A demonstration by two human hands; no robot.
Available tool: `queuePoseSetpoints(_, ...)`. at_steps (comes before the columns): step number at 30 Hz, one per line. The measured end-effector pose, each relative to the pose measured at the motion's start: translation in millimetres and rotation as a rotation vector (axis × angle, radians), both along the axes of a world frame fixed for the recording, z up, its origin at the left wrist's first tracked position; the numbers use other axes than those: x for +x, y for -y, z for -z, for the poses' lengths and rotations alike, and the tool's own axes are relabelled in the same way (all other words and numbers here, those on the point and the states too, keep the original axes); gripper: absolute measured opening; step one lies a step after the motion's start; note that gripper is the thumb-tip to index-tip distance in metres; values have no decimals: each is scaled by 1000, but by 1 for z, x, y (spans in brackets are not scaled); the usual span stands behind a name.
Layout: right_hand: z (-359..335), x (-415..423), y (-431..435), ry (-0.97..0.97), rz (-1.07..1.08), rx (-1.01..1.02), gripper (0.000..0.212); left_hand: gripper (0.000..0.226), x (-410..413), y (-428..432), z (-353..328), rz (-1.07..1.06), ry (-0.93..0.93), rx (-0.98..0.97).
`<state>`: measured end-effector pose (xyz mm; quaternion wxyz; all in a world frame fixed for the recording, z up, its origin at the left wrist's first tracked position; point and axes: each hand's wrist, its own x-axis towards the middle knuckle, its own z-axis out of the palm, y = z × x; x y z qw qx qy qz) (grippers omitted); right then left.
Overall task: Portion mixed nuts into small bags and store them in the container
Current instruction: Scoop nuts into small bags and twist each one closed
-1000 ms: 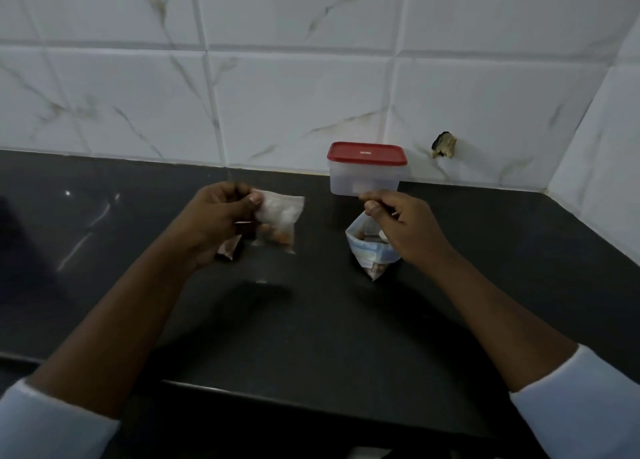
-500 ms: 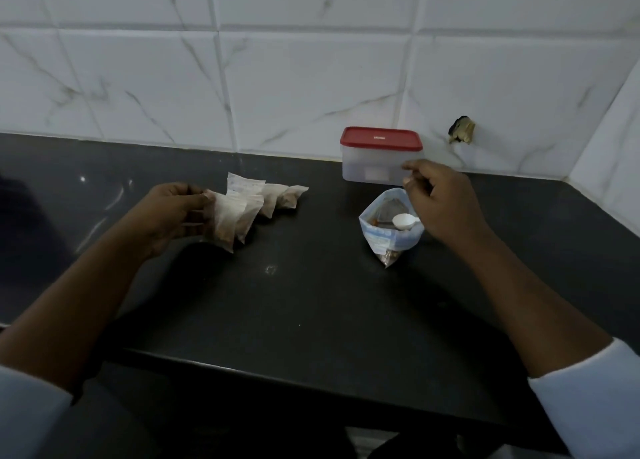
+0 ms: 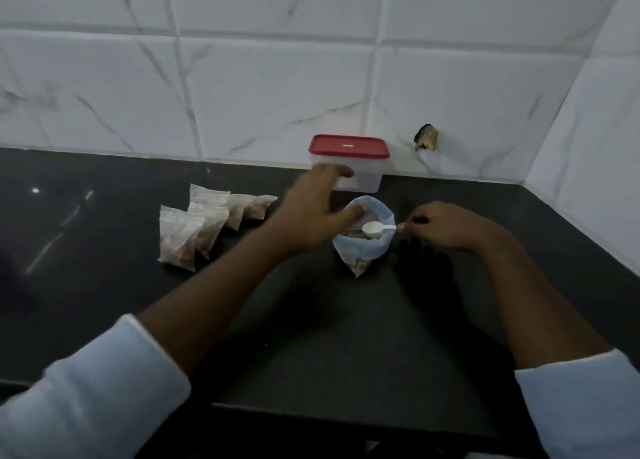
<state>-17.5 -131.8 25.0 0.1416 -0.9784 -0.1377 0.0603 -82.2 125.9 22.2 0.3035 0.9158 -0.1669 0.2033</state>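
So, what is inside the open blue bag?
A white spoon lies in the blue bag, its handle pinched by the right hand. Some nuts show low through the clear corner. The bag's wall and the left hand cover the rest.

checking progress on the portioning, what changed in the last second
The left hand let go of its filled bag among the small bags and moved right toward the container. The right hand now pinches the spoon in the nut bag. The container stays lidded by the wall.
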Motion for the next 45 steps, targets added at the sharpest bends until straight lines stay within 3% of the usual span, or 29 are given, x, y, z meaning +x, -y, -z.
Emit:
queuePoseSetpoints(3, 1, 0, 4, 19, -28, 56, 11, 106, 8, 27, 33, -2, -233, 123)
queuePoseSetpoints(5, 2, 2, 7, 82, -44, 157, 5, 120, 12, 29, 45, -54, -312, 220)
queuePoseSetpoints(11, 3, 3, 3, 291, -125, 493, 11, 128, 19, 4, 40, -116, -424, 2)
queuePoseSetpoints(18, 5, 3, 0, 426, -144, 596, 16, 123, 28, -14, 33, 31, -357, -264)
queuePoseSetpoints(25, 7, 1, -10, 469, -296, 345, 26, 111, 29, -20, 36, 71, -287, -238)
queuePoseSetpoints(27, 10, 2, -15, 394, -344, 159, 27, 109, 29, -19, 37, 84, -281, -240)
queuePoseSetpoints(29, 9, 0, -16, 358, -328, 142, 26, 107, 30, -18, 37, 90, -279, -233)
queuePoseSetpoints(31, 6, -3, -14, 446, -267, 269, 26, 105, 33, -19, 39, 98, -275, -239)
queuePoseSetpoints(33, 4, -4, -12, 508, -145, 530, 25, 103, 34, -19, 40, 89, -273, -255)
queuePoseSetpoints(36, 9, 8, -9, 433, 178, 1101, 22, 102, 35, -18, 42, 69, -267, -292)
queuePoseSetpoints(38, 20, 22, -2, 373, 333, 1257, 21, 100, 36, -18, 44, 55, -252, -300)
queuePoseSetpoints(40, 32, 36, 6, 376, 415, 1189, 21, 98, 37, -18, 45, 50, -240, -299)
queuePoseSetpoints(45, 50, 70, 10, 640, 222, 456, 25, 95, 37, -19, 47, 74, -241, -347)
